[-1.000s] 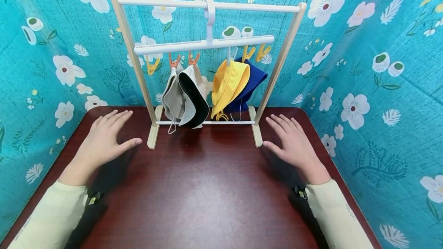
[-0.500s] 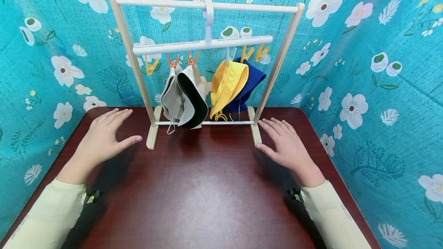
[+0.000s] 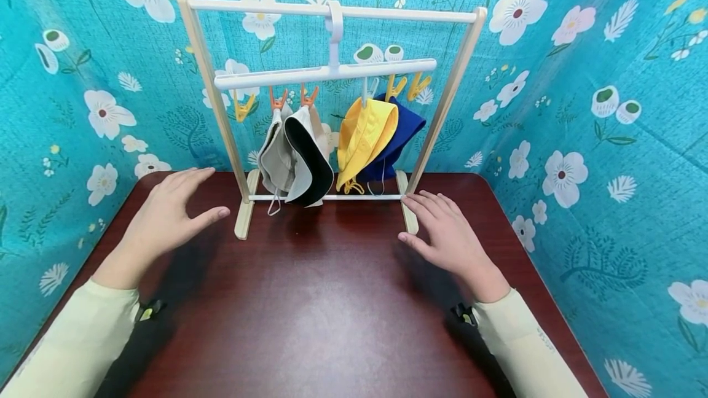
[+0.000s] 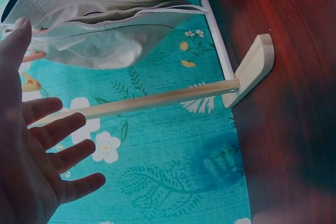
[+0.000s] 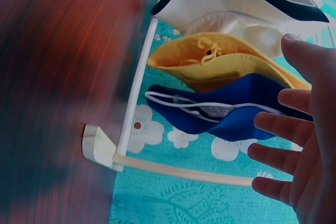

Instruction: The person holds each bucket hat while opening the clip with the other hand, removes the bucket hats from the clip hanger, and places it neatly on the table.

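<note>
A wooden rack [image 3: 467, 66] stands at the back of the table, with a white hanger [image 3: 276, 77] hooked over its top rod. Clipped under the hanger are a light grey hat [image 3: 275, 158], a white hat with a black brim underside [image 3: 310, 161], a yellow hat [image 3: 365, 137] and a blue hat [image 3: 406, 128]. To the left of the rack my left hand [image 3: 166, 214] is held with fingers spread, touching nothing visible. My right hand [image 3: 445, 235], fingers straight, is by the rack's right foot [image 3: 409, 217]; whether they touch I cannot tell.
Orange clips [image 3: 308, 96] hold the pale hats. Spare yellow clips hang at the left [image 3: 242, 106] and right [image 3: 418, 86] ends of the hanger. The dark red table [image 3: 321, 306] spreads in front, with floral blue cloth [image 3: 597, 201] behind and at the sides.
My right hand has moved left, closer to the rack's right foot. The left hand has shifted very slightly. The rack and hats stay as they were.
</note>
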Available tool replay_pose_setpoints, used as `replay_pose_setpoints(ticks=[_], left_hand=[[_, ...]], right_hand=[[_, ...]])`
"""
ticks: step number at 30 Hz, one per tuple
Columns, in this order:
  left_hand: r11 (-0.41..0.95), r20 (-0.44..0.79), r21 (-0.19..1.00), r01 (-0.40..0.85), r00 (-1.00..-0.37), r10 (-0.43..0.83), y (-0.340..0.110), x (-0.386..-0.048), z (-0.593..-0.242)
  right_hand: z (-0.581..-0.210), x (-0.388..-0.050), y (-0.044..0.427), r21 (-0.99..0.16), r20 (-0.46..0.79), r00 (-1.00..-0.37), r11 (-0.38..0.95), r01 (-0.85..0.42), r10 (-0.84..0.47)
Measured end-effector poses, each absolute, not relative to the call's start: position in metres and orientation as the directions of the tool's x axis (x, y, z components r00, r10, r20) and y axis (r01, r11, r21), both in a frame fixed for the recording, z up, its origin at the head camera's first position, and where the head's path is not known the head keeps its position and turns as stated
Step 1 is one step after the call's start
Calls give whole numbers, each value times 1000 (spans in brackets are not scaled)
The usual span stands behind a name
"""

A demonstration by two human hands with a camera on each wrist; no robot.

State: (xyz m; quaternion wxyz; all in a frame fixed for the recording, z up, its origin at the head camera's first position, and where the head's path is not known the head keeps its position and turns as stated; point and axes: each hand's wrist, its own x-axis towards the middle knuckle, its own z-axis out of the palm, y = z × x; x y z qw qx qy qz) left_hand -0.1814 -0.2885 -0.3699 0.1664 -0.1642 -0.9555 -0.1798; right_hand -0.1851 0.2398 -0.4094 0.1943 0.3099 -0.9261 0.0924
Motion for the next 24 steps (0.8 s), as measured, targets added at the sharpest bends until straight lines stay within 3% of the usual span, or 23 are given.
replay_pose_setpoints(ticks=[24], left_hand=[[870, 301, 384, 309, -933, 199, -270, -185, -337]], right_hand=[[-407, -178, 205, -50, 452, -670, 733, -678, -589]])
